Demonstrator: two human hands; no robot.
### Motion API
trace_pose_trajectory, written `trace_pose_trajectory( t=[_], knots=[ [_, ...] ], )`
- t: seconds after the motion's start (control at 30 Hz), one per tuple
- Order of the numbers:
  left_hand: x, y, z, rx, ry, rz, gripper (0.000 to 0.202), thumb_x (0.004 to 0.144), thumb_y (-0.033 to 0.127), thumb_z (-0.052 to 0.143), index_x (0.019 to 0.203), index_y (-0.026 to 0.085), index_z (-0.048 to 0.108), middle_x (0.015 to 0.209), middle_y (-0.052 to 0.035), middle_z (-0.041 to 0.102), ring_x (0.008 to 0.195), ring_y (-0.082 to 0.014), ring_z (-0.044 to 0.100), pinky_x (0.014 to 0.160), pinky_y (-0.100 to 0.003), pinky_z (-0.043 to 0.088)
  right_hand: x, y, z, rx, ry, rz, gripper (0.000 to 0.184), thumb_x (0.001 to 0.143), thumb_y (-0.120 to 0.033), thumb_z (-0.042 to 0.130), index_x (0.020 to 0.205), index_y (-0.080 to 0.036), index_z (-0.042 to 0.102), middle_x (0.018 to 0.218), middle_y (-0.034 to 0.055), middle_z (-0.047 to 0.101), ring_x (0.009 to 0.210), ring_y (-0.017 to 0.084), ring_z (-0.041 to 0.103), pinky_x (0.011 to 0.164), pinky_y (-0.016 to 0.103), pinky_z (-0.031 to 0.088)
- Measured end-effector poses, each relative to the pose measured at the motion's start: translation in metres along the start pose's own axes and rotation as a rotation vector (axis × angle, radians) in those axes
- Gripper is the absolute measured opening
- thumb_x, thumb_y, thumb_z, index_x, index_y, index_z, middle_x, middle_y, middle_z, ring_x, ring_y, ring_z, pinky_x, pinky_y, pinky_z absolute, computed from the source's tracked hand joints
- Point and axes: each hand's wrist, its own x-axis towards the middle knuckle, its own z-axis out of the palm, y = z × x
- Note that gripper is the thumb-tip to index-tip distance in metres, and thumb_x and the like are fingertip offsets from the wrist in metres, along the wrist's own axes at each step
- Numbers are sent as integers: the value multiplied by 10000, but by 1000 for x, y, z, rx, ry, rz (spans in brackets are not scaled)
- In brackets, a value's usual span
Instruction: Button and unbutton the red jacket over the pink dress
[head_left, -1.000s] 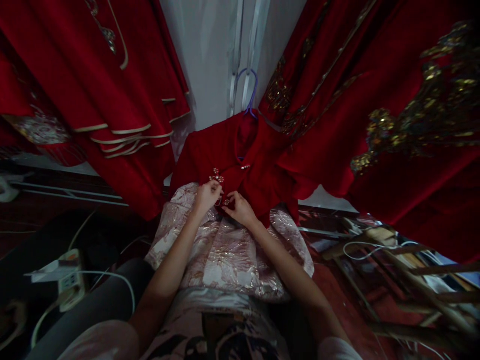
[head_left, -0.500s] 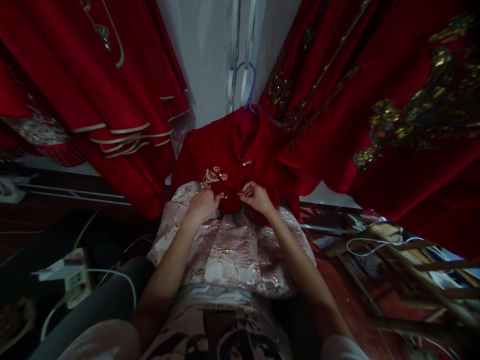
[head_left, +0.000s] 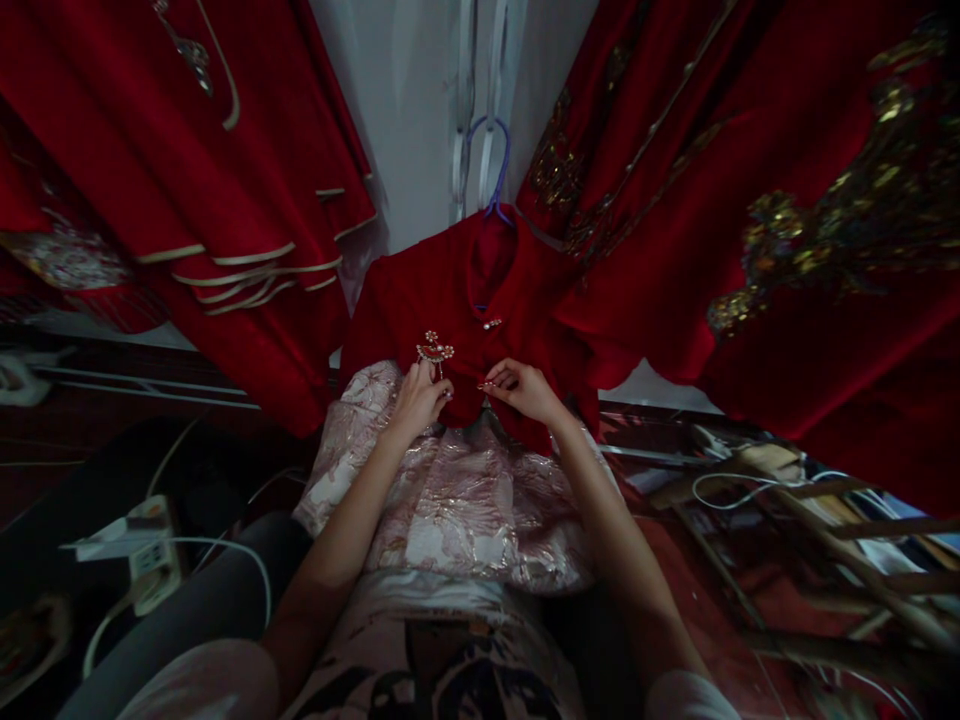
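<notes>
A short red jacket (head_left: 420,290) with a stand collar hangs on a blue hanger (head_left: 501,175) in front of me. My left hand (head_left: 418,402) is closed at the jacket's front, just below a beaded ornament (head_left: 435,350). Its fingers cover part of the ornament's dangling beads, and a small shiny bit shows by the thumb. To the right, my right hand (head_left: 525,388) pinches a small beaded clasp (head_left: 486,386) at the jacket's lower front. Another beaded clasp (head_left: 492,324) sits below the collar. Pale pink brocade cloth (head_left: 465,510) lies under both hands, across my lap.
Red garments with pale piping (head_left: 247,260) hang at left, and red garments with gold sequins (head_left: 780,230) at right. A power strip (head_left: 155,555) with white cords lies at lower left. A wooden frame (head_left: 817,530) stands at lower right.
My left hand has shifted slightly right, and its thumb now covers the small beaded piece beside it. The ornament has turned more level. My right hand keeps its pinch, with little movement.
</notes>
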Motion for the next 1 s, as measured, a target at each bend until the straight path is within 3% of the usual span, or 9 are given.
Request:
trace_pose_trajectory(
  t=[0.13,0.3,0.47,0.67,0.83,1.0],
  knots=[
    [2,-3,1,-85,-6,-11,140,860,281,578,935,228,684,927,-72,561,928,-227,529,832,-345,450,1,3,11,31,-26,-22,174,761,-304,697,875,-178,660,795,24,707,708,119,650,673,232,520],
    [4,-1,8,-264,-27,-158,108,800,186,583,854,210,674,780,-31,664,701,-164,622,683,-274,478,3,9,38,59,21,-13,128,782,-261,675,885,-187,685,815,16,718,752,127,671,726,247,531],
    [4,-4,21,-552,-15,-299,71,744,196,620,786,195,676,726,-36,715,688,-172,684,677,-283,535,1,5,64,9,123,8,99,814,-210,625,892,-205,685,817,2,718,744,128,680,726,246,535],
    [4,-14,34,-800,34,-383,148,653,189,680,794,161,717,751,-61,739,696,-182,701,699,-313,572,-2,2,70,-85,137,2,122,837,-195,593,906,-212,693,878,16,723,750,138,682,730,248,537],
    [3,-14,31,-796,-16,-396,183,702,196,662,857,135,737,840,-85,753,766,-186,713,772,-327,574,-3,5,74,-113,184,29,144,861,-203,565,926,-206,693,904,27,716,763,140,678,739,244,540],
    [2,-11,20,-655,-50,-363,134,748,175,642,830,163,747,804,-58,738,729,-163,685,700,-274,542,-4,8,80,-123,206,1,156,873,-201,539,936,-200,682,922,37,700,788,141,670,739,244,541]
  ],
)
